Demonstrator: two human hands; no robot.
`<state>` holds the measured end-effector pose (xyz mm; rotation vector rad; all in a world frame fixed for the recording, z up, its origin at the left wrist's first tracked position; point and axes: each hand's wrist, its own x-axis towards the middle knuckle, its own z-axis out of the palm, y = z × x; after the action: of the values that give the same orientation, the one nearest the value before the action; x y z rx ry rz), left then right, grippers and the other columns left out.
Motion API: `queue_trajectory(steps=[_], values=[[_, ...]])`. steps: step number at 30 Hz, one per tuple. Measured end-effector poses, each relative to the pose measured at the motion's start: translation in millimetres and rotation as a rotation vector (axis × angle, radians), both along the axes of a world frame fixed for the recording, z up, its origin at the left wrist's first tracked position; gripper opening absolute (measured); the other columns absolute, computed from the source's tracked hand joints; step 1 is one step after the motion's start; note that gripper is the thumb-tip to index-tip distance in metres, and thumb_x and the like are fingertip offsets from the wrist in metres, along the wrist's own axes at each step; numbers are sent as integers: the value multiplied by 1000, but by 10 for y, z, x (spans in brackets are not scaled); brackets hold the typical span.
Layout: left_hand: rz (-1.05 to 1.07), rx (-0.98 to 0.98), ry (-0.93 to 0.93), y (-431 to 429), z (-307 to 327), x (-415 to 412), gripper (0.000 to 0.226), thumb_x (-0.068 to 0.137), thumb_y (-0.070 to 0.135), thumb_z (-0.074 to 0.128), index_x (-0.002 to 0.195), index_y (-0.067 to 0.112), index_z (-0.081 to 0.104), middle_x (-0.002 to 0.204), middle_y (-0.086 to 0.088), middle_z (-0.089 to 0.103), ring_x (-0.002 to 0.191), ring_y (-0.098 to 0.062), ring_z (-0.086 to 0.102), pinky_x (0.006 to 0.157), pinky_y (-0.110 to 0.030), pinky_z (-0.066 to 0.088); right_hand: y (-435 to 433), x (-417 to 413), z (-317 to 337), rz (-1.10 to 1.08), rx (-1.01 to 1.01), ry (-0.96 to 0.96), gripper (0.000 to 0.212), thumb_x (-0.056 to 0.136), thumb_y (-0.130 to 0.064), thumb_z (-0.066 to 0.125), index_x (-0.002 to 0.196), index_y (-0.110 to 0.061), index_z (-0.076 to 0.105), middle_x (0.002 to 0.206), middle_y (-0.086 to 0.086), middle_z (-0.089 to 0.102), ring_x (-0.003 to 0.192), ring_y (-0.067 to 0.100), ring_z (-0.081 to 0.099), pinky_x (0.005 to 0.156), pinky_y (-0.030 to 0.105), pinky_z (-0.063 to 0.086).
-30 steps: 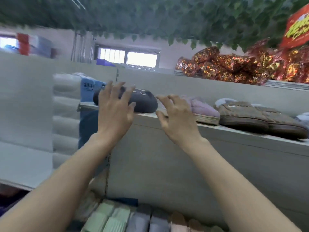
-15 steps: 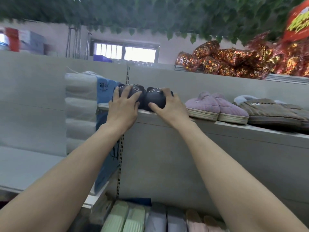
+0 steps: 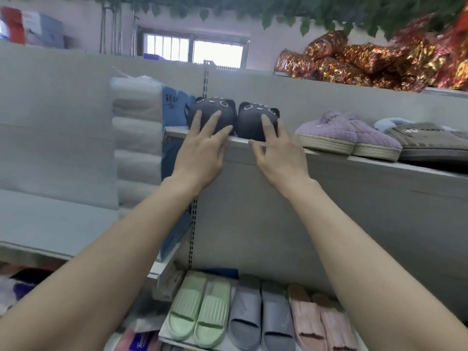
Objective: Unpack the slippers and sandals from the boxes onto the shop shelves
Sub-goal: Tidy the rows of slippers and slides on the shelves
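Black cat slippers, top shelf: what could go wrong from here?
1. The black cat slippers sit right at the shelf's front edge. The left hand and right hand only touch them with fingertips, so pulling back might drag one off onto the sandals below.
2. Nudging the pair rightward could bump the purple slippers.

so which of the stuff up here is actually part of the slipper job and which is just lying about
Job in hand:
dark cat-face slippers, with left hand and right hand touching them; upper shelf; lilac slippers; brown slippers; green slides; grey slides; pink slides

Just lying about:
foil-wrapped bags; white rolls; blue pack; leaf garland
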<state>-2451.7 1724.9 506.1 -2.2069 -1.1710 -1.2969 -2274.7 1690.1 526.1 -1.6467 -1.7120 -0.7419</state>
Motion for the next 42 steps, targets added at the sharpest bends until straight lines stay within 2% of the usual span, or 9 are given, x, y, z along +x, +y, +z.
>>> queue_trajectory(steps=[4, 8, 13, 21, 24, 28, 33, 38, 42], values=[[-59, 87, 0, -173, -444, -37, 42, 95, 16, 51, 137, 15, 52, 147, -8, 44, 143, -32, 28, 116, -40, 27, -305, 4, -527, 72, 220, -114, 54, 98, -38, 41, 143, -8, 47, 143, 21, 48, 136, 39, 40, 114, 48, 32], [-99, 75, -31, -379, -951, -74, 38, 94, 17, 54, 132, 14, 56, 137, -9, 53, 137, -30, 37, 114, -39, 32, -637, -2, -1099, 99, 219, -121, 48, 100, -33, 45, 140, -7, 50, 137, 20, 52, 134, 37, 43, 110, 49, 36], [-135, -6, -57, -598, -1671, -200, 35, 95, 14, 52, 129, 11, 59, 129, -10, 58, 129, -29, 45, 110, -35, 34, -966, -23, -1893, 139, 84, -71, 45, 101, -28, 46, 139, -5, 50, 136, 19, 54, 133, 36, 44, 110, 49, 36], [-97, -371, -86, -730, -3375, -491, 40, 91, 11, 60, 131, 13, 56, 127, -7, 57, 119, -26, 50, 104, -34, 38, -1109, -35, -3605, 193, -331, 99, 47, 98, -27, 50, 142, -10, 47, 138, 14, 52, 130, 31, 47, 106, 44, 42], [-41, -567, -63, -684, -3977, -537, 50, 89, 15, 64, 137, 19, 50, 133, -4, 52, 123, -24, 47, 100, -35, 40, -956, -74, -4222, 191, -572, 158, 54, 98, -32, 52, 148, -17, 38, 146, 11, 44, 133, 28, 42, 105, 43, 44], [-7, -720, 44, -424, -4548, -538, 68, 84, 25, 70, 144, 23, 38, 148, -6, 38, 134, -28, 37, 104, -46, 43, -451, -142, -4678, 142, -783, 118, 81, 90, -49, 61, 155, -25, 19, 156, 18, 28, 141, 35, 32, 112, 45, 36], [41, -820, 207, 51, -4924, -471, 95, 80, 44, 72, 154, 28, 14, 161, -8, 12, 147, -36, 12, 115, -54, 26, 219, -174, -4901, 115, -919, -11, 118, 72, -67, 70, 156, -30, -3, 161, 23, 4, 147, 39, 16, 120, 47, 18], [42, -917, 223, 332, -5073, -392, 103, 81, 44, 71, 153, 32, -2, 162, -4, -9, 147, -38, -2, 118, -53, 17, 521, -160, -4930, 182, -1036, -28, 128, 66, -60, 80, 155, -34, -9, 161, 20, -10, 148, 41, 4, 121, 48, 15], [52, -847, 189, 339, -5135, -441, 95, 81, 24, 74, 154, 24, 14, 162, -12, 3, 145, -45, 8, 115, -58, 22, 637, -164, -4914, 261, -1061, 54, 127, 65, -49, 84, 155, -37, -5, 162, 15, -11, 149, 37, -2, 121, 47, 18]])
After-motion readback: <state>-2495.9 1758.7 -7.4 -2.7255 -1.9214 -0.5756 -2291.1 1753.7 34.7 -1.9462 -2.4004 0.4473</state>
